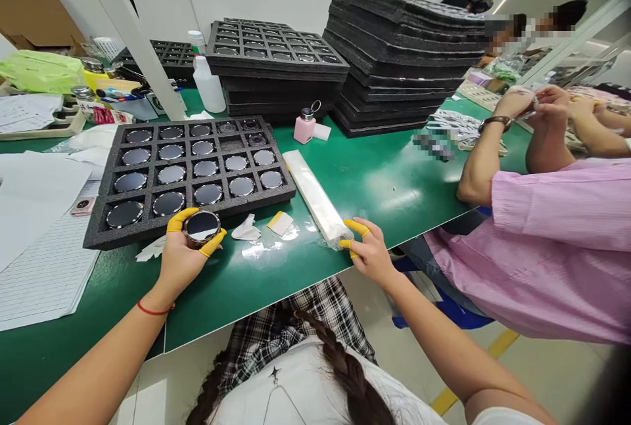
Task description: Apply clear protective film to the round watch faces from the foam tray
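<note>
My left hand point(185, 257), with yellow finger cots, holds a round watch head point(202, 225) with a dark glass face and metal rim. It is just in front of the black foam tray point(197, 205), whose square pockets hold similar round watch heads point(172, 173). Farther right, my right hand point(372, 251), also in yellow finger cots, has its fingertips at the near end of a long white stack of strips in clear plastic film point(318, 198). The thumb and a finger close on the crumpled film there; exactly how much they grip is hard to see.
Scraps of white paper point(246, 228) and a yellow-edged pad point(280, 223) lie between my hands. Behind stand a pink pump bottle point(304, 127), a white bottle point(209, 87) and stacked foam trays point(394, 64). Papers point(44, 241) cover the left. A co-worker in pink point(552, 234) sits right.
</note>
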### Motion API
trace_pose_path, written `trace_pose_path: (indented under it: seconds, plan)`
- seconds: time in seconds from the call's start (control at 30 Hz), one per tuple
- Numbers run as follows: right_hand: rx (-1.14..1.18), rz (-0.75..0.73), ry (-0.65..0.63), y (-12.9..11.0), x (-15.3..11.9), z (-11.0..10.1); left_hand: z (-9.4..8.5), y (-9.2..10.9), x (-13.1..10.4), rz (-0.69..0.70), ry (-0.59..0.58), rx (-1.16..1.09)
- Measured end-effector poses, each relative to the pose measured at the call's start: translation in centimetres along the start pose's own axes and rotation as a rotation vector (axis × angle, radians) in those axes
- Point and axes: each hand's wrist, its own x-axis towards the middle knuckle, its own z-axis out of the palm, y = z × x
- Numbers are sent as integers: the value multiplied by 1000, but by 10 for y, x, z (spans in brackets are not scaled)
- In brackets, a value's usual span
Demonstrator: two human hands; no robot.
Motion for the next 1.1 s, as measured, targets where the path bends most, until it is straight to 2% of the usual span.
trace_pose_path:
  seconds: [0.2, 0.33, 0.5, 0.7, 0.87, 0.97, 1.0, 1.07, 1.1]
  plan:
    - [51, 13, 20, -3, 2, 9, 0, -3, 0, 12, -7, 38]
    - [-56, 11, 31, 0, 7, 15, -1, -4, 0, 38, -11, 67]
    - [-206, -72, 9, 3, 15, 16, -1, -3, 0, 30, -14, 79]
    - [-223, -220, 107, 1, 18, 13, 2, 2, -1, 22, -24, 55]
    - [-217, -233, 177, 0, 11, 14, 2, 3, -1, 10, -46, 56]
    - [-184, -283, 191, -11, 5, -6, 0, -1, -1, 18, -53, 81]
    - [-152, -312, 180, -17, 3, -20, 0, -2, -2, 27, -54, 98]
    - [6, -377, 78, -31, 2, -58, 0, -5, -4, 65, -62, 142]
    - [94, -353, 21, -36, 3, -80, 1, -5, -5, 96, -72, 168]
